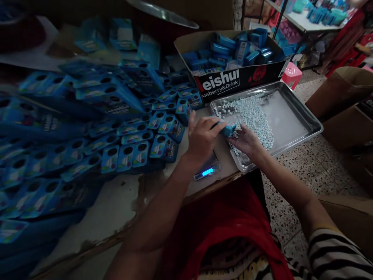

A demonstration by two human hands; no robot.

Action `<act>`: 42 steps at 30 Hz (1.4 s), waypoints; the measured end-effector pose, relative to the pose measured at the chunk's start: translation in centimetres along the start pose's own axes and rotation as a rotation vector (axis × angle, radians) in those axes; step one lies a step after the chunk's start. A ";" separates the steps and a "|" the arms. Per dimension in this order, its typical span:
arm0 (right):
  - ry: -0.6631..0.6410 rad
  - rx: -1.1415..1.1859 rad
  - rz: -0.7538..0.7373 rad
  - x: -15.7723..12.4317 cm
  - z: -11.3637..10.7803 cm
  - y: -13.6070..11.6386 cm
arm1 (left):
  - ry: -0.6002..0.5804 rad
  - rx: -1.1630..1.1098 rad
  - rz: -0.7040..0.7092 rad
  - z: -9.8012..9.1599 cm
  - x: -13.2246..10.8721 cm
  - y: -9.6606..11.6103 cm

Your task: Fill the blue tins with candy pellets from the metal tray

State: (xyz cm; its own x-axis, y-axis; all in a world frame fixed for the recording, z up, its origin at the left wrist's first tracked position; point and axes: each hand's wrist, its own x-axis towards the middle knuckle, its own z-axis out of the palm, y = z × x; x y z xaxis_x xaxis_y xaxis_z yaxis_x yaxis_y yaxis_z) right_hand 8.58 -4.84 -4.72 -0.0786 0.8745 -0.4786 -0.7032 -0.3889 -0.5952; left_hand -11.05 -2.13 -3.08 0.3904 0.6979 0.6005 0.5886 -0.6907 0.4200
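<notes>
Left hand (204, 137), fingers closed around a small blue box (229, 129), held over the near-left corner of the metal tray (303, 116). Right hand (247, 142) rests in the tray just beside the box, fingers loosely curled among pale blue pellets (252, 114) (whether they grip any cannot be told). Left of the tray, stacked blue packs (131, 149) cover the bench (116, 206); behind it stands a cardboard carton (230, 81).
</notes>
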 end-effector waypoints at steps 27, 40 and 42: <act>0.005 -0.539 0.037 -4.3 2.9 -5.8 | 0.339 0.020 -0.497 -13.7 -18.3 1.8; -0.285 -0.937 0.016 -6.8 12.2 -3.9 | 0.447 0.323 -0.238 -16.8 -19.2 0.7; -0.296 -0.972 0.012 -7.0 12.5 -3.9 | 0.458 0.317 -0.225 -16.7 -19.1 0.9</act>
State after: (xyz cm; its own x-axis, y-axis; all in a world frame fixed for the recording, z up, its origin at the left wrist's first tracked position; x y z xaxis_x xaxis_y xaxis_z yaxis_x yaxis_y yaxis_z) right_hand 3.02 -5.85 9.07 -0.3470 0.8540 -0.3876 0.1679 -0.3500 -0.9216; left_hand -29.77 -19.27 -2.78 -0.0718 0.6189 0.7822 0.8316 -0.3959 0.3896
